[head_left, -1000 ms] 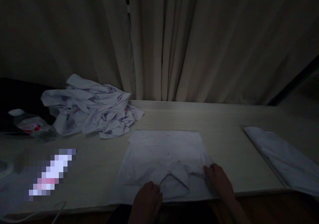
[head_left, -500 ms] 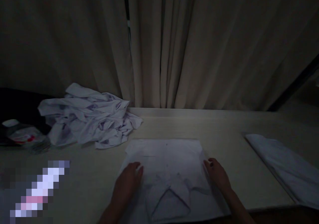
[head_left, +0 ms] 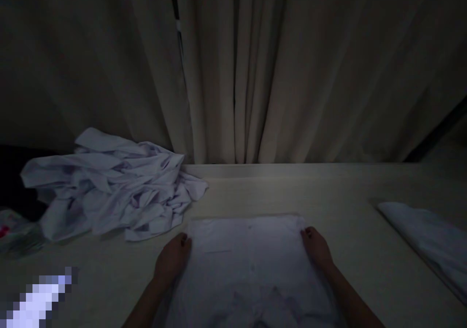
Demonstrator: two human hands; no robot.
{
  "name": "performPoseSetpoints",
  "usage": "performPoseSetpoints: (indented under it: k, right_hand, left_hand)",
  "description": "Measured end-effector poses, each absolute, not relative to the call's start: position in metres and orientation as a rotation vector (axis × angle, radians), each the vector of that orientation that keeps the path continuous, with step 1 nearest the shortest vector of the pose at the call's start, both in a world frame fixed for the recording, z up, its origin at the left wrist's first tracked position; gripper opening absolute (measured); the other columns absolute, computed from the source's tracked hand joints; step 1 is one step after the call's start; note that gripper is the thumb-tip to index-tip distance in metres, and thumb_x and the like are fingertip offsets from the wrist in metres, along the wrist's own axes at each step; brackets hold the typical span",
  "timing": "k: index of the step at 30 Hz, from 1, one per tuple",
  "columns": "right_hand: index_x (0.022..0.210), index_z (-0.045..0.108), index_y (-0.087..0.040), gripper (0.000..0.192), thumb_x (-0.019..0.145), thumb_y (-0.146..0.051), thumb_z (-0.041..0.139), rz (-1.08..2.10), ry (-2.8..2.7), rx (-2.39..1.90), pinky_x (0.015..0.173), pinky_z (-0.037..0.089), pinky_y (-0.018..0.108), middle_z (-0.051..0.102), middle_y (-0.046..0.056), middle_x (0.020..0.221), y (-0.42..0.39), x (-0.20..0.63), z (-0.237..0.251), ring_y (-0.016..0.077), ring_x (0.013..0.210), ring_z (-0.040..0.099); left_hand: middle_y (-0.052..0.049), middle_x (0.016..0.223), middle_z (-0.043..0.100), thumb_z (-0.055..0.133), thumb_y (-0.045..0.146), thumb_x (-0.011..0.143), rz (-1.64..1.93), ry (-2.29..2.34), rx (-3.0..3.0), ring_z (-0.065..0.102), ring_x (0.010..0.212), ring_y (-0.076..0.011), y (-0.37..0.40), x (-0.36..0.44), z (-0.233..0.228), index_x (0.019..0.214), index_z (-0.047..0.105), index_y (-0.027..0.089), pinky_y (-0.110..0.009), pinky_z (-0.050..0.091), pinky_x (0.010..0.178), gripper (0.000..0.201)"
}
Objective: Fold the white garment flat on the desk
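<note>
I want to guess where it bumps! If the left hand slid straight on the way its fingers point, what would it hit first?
Probably the crumpled pile of white shirts; the left hand points toward its near edge, though depth is unclear in the dim light.

The picture is very dark, like a room with the lamp off. A little weak light falls from above onto the middle of the table [head_left: 328, 191]. The white shirt [head_left: 248, 255] and the crumpled pile of cloth [head_left: 109, 191] look pale blue-grey and are the brightest things. The curtain [head_left: 255, 75] is dim brown with black lines in its folds. The corners fade to almost black. Everything looks soft and grainy, with no sharp edges. Nothing shines or glares. The table's back edge bends a bit. A blocky, blurred patch [head_left: 36, 301] sits at the bottom left.
</note>
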State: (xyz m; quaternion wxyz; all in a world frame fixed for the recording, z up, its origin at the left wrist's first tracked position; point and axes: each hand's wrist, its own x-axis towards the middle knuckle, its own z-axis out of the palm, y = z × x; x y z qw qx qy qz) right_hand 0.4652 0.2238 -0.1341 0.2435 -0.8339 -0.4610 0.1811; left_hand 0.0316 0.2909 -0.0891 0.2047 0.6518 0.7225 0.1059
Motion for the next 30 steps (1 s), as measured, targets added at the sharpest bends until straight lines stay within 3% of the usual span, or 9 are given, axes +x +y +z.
performPoseSetpoints:
  k: [4, 7, 10, 13, 17, 21, 24, 30]
  right_hand:
    - [0.097, 0.056, -0.019, 0.036, 0.085, -0.046, 0.034, 0.469, -1.236, -2.283, 0.068, 0.046, 0.027, 0.067, 0.007, 0.084, 0.236, 0.477, -0.129, 0.017, 0.075, 0.062]
    - [0.103, 0.054, -0.018, 0.038, 0.083, -0.045, 0.038, 0.468, -1.249, -2.318, 0.071, 0.047, 0.031, 0.067, 0.008, 0.085, 0.239, 0.476, -0.124, 0.0194, 0.076, 0.062]
    - [0.115, 0.049, -0.014, 0.044, 0.085, -0.045, 0.037, 0.299, -1.346, -2.272, 0.085, 0.046, 0.036, 0.062, 0.014, 0.106, 0.219, 0.457, -0.122, 0.0227, 0.095, 0.059]
    - [0.118, 0.049, -0.014, 0.045, 0.088, -0.044, 0.035, 0.086, -1.642, -2.08, 0.102, 0.038, 0.039, 0.055, 0.016, 0.124, 0.177, 0.424, -0.127, 0.0241, 0.117, 0.048]
    - [0.125, 0.05, -0.02, 0.044, 0.09, -0.043, 0.035, 0.111, -2.002, -1.939, 0.108, 0.035, 0.043, 0.047, 0.011, 0.138, 0.13, 0.392, -0.143, 0.0232, 0.129, 0.04]
    - [0.127, 0.048, -0.016, 0.047, 0.091, -0.043, 0.032, 0.015, -1.99, -1.987, 0.108, 0.037, 0.042, 0.045, 0.014, 0.14, 0.112, 0.4, -0.145, 0.0241, 0.131, 0.039]
    - [0.123, 0.05, -0.013, 0.046, 0.09, -0.041, 0.033, -0.099, -1.831, -2.098, 0.105, 0.04, 0.041, 0.051, 0.016, 0.133, 0.095, 0.42, -0.137, 0.0248, 0.125, 0.046]
    - [0.105, 0.058, -0.018, 0.04, 0.085, -0.047, 0.038, 0.041, -1.507, -2.457, 0.075, 0.051, 0.044, 0.066, 0.018, 0.102, 0.05, 0.447, -0.132, 0.0305, 0.095, 0.063]
  left_hand:
    - [-0.006, 0.091, 0.068, 0.032, 0.042, 0.083, 0.334, 1.964, 1.801, 0.063, 0.086, -0.0189, 0.312, 0.023, -0.09, 0.088, 0.057, 0.021, -0.028, 0.045, 0.075, 0.033]
    - [-0.012, 0.102, 0.067, 0.033, 0.039, 0.084, 0.3, 2.02, 1.888, 0.062, 0.094, -0.0233, 0.313, 0.027, -0.089, 0.106, 0.055, 0.015, -0.033, 0.046, 0.08, 0.04]
    - [-0.018, 0.119, 0.059, 0.03, 0.036, 0.086, 0.367, 2.12, 2.157, 0.055, 0.109, -0.0275, 0.283, 0.045, -0.094, 0.121, 0.048, 0.01, -0.04, 0.044, 0.092, 0.047]
    - [-0.015, 0.127, 0.057, 0.031, 0.039, 0.089, 0.431, 1.895, 2.437, 0.05, 0.12, -0.0252, 0.23, 0.068, -0.112, 0.123, 0.052, 0.015, -0.041, 0.039, 0.102, 0.046]
    - [-0.012, 0.139, 0.048, 0.036, 0.04, 0.088, 0.259, 1.714, 2.573, 0.041, 0.13, -0.0286, 0.183, 0.087, -0.137, 0.127, 0.051, 0.022, -0.052, 0.033, 0.108, 0.045]
    - [-0.015, 0.142, 0.042, 0.037, 0.039, 0.088, 0.306, 1.809, 2.569, 0.034, 0.134, -0.0316, 0.168, 0.087, -0.125, 0.131, 0.046, 0.019, -0.054, 0.032, 0.109, 0.049]
    - [-0.011, 0.143, 0.042, 0.037, 0.038, 0.088, 0.436, 1.764, 2.611, 0.033, 0.134, -0.0287, 0.145, 0.084, -0.112, 0.133, 0.043, 0.023, -0.052, 0.033, 0.11, 0.048]
    - [-0.01, 0.133, 0.053, 0.043, 0.029, 0.081, 0.148, 1.875, 2.507, 0.047, 0.125, -0.0302, 0.088, 0.068, -0.136, 0.123, 0.055, 0.027, -0.053, 0.041, 0.101, 0.044]
